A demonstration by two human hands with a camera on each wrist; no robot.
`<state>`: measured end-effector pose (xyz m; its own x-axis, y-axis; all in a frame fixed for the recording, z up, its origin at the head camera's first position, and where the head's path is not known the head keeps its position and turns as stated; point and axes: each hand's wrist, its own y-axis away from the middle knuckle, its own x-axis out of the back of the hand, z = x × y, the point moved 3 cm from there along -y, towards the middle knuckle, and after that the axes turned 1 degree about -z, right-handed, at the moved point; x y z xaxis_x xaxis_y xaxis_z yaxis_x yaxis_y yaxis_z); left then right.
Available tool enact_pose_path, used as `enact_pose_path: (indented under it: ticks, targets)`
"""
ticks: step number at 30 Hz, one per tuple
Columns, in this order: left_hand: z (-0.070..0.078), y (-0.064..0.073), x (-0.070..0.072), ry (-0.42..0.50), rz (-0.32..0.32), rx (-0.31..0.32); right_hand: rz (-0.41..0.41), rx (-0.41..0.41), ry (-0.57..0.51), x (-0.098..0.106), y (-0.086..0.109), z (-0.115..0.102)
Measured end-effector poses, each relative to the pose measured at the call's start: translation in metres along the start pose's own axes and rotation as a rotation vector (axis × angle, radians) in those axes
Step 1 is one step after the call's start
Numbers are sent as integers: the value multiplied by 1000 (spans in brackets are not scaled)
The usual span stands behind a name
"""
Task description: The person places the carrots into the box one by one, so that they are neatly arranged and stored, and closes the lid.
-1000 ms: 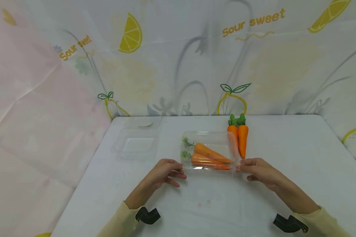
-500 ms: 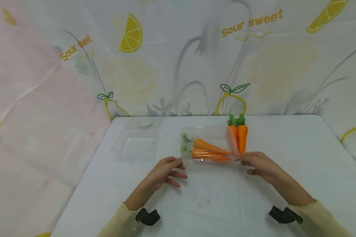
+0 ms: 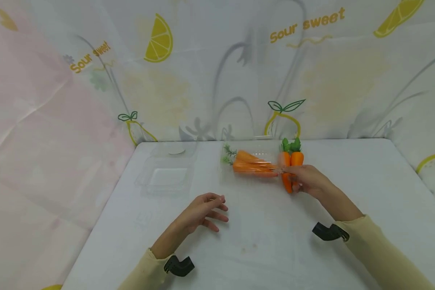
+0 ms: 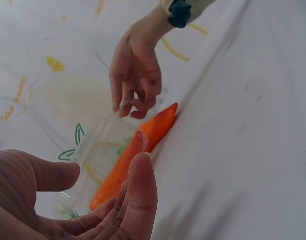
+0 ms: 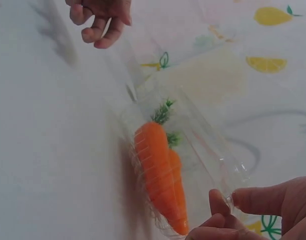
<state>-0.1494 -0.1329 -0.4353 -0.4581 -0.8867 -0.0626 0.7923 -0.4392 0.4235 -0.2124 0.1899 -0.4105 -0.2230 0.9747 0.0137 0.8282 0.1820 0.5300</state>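
Observation:
A clear plastic clamshell box [image 3: 251, 147] stands toward the back of the table, with two orange carrots [image 3: 251, 165] inside, their green tops pointing left. My right hand [image 3: 308, 181] pinches the near right edge of the box between thumb and fingertip, as the right wrist view shows. Two loose carrots [image 3: 297, 159] lie just right of the box, partly behind that hand. My left hand [image 3: 204, 211] hovers in front of the box with relaxed, spread fingers and holds nothing. In the left wrist view a carrot [image 4: 128, 165] shows behind the left fingers.
Another clear plastic box [image 3: 168, 177] lies open at the left of the white table [image 3: 348, 169]. A curtain [image 3: 210, 80] printed with lemons hangs right behind the table's back edge.
My right hand has moved away from me, and the clear box with its carrots has shifted back toward the curtain. My left hand has lost contact with the box and stays nearly in place.

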Motion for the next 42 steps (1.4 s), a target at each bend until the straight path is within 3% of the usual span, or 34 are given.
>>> enact_pose_path:
  ticks: [10, 14, 18, 22, 25, 31, 42]
  targets:
    - [-3, -2, 2, -13, -30, 1, 58, -55, -137, 5, -28, -18]
    - [-3, -1, 2, -21, -33, 2, 69, -80, -219, 5, -33, -21]
    - [-2, 1, 4, -31, -26, -2, 56, -85, -228, 5, -34, -23]
    - [-1, 2, 6, -44, -22, -9, 26, -76, -189, 5, -32, -26]
    - [-1, 2, 8, -52, -24, -14, 37, -56, -100, 8, -29, -28]
    - [4, 3, 14, -73, -17, -34, 45, 29, 19, 20, -21, -27]
    - [22, 10, 41, -138, 66, -91, 5, 191, 256, 27, -3, -20]
